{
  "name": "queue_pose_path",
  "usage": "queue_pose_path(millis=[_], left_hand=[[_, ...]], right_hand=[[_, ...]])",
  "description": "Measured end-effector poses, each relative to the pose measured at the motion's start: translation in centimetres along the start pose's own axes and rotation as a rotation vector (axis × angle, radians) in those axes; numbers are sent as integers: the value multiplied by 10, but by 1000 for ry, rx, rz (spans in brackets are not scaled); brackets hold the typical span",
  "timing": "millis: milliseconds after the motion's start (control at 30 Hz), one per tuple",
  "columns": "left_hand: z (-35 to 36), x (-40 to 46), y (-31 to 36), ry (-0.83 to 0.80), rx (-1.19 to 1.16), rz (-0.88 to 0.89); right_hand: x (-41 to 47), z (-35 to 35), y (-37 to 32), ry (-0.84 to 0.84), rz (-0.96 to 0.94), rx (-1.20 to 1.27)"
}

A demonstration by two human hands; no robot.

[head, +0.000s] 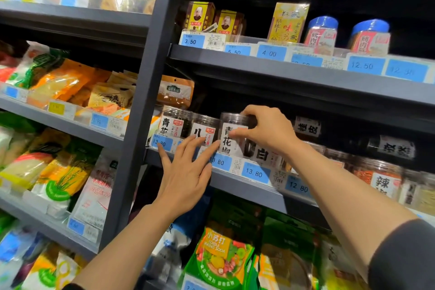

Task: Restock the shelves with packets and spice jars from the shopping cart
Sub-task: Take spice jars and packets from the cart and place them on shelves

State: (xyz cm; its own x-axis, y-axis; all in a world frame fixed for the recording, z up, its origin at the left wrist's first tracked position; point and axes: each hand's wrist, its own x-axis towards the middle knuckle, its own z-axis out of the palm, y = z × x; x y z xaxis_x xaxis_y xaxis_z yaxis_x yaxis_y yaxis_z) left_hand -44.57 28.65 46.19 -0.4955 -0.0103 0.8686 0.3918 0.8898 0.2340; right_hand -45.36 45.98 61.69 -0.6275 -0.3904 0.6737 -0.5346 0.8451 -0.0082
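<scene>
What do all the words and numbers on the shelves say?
"3.50": blue price tag, top shelf.
"4.00": tag beside it.
"12.50": tag under the blue-lidded jars.
"13.80": tag, jar shelf.
"12.80": next tag.
"BAKING SODA": green packet.
Barcodes: too small.

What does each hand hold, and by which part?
The right hand grips a clear jar near its top. The left hand holds nothing; fingertips touch the jar.

Left hand (186,172) spread, right hand (266,129) pinching
</scene>
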Motion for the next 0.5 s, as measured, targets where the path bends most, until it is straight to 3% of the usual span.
queue_pose_path(millis=[200,500], left_hand=[[5,-2,-4,29,31,23],[5,-6,1,18,105,11]], right_hand=[[-2,-1,2,-134,-24,-98],[-7,2,0,-38,-29,-154]])
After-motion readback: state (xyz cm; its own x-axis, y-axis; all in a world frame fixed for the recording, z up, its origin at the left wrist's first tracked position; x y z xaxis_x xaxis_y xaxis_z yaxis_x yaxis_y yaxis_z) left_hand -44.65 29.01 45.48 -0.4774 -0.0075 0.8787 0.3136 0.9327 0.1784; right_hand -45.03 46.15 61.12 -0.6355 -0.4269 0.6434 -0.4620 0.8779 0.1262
